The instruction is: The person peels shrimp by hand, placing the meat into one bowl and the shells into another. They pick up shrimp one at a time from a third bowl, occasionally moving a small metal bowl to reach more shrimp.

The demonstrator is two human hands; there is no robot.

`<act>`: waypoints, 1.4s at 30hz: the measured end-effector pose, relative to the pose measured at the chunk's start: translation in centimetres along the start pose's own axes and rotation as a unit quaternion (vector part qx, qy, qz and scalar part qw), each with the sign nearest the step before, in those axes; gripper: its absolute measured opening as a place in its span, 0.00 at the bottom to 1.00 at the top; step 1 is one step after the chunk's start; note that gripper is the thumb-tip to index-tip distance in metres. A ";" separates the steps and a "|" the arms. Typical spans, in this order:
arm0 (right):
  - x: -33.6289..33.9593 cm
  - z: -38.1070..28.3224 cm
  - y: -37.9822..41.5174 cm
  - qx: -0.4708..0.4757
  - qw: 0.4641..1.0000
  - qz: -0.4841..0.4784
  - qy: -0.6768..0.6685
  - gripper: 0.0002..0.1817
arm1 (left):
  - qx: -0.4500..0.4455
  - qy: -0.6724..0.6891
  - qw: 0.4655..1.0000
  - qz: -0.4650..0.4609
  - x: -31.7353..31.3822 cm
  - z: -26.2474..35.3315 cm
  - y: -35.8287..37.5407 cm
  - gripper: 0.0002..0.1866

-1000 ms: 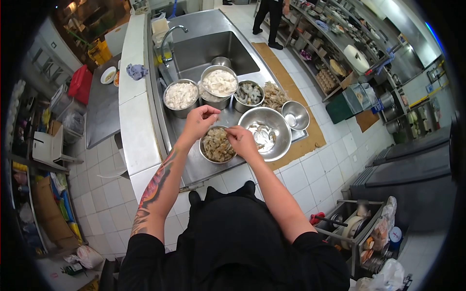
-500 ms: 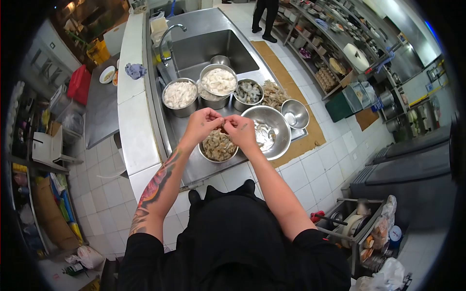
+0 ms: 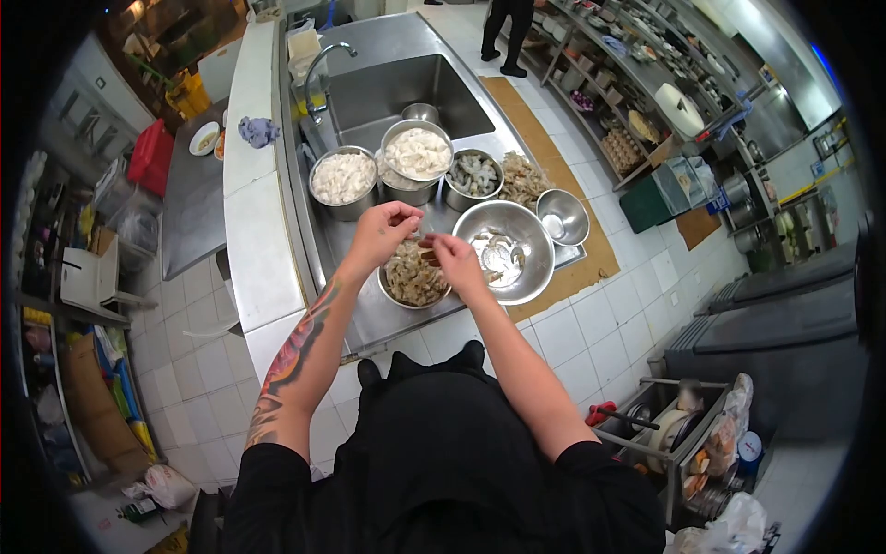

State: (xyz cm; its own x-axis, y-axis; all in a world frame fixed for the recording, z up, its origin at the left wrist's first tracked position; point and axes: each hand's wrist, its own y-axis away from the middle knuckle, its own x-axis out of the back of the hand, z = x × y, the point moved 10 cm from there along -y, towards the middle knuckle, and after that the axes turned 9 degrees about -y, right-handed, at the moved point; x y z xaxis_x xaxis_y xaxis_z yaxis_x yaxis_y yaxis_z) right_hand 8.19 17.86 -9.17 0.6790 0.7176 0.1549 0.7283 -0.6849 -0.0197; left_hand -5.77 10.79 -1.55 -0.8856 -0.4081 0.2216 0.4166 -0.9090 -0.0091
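My left hand (image 3: 383,233) is above a steel bowl of greyish-brown shrimp (image 3: 413,279), its thumb and fingertips pinched together. What it pinches is too small to make out. My right hand (image 3: 456,262) hovers at the right side of that bowl, fingers curled and closed; whatever they hold is hidden. A small gap separates the two hands. Right of them stands a wide steel bowl (image 3: 537,268) with a few shrimp (image 3: 498,255) lying in its bottom. Behind the hands, a pot of grey shrimp (image 3: 474,175) stands beside a heap of shrimp or shells (image 3: 523,180).
Steel pots of pale, whitish food (image 3: 342,180) (image 3: 417,154) stand before the sink (image 3: 401,92) and its tap (image 3: 316,83). A smaller steel bowl (image 3: 563,218) sits at the counter's right edge. A person's legs (image 3: 505,37) show at the back, near the shelves.
My hands, which met over the shrimp bowl, have come apart. The right one has moved slightly down and toward me; the left has shifted little.
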 end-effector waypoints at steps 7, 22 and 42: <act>3.3 -6.8 -1.3 0.017 0.979 0.039 -0.199 0.12 | -0.021 0.025 0.997 -0.071 -2.4 0.9 0.7 0.25; 10.9 6.7 -1.8 0.022 0.878 -0.147 0.456 0.09 | -0.115 -0.247 0.960 -0.063 -2.4 1.9 1.6 0.27; 10.3 7.3 2.0 -0.256 0.957 0.013 -0.135 0.08 | -0.142 -0.296 0.937 -0.116 -4.5 1.3 1.2 0.21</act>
State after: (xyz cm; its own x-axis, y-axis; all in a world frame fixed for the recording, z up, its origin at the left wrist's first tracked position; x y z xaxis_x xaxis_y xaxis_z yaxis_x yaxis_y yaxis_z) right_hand 17.32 24.81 -14.87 0.7452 0.6592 -0.1007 0.6175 -0.6251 0.4774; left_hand -0.97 11.62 -1.32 -0.6420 -0.1537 0.7511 0.0808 -0.9878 -0.1331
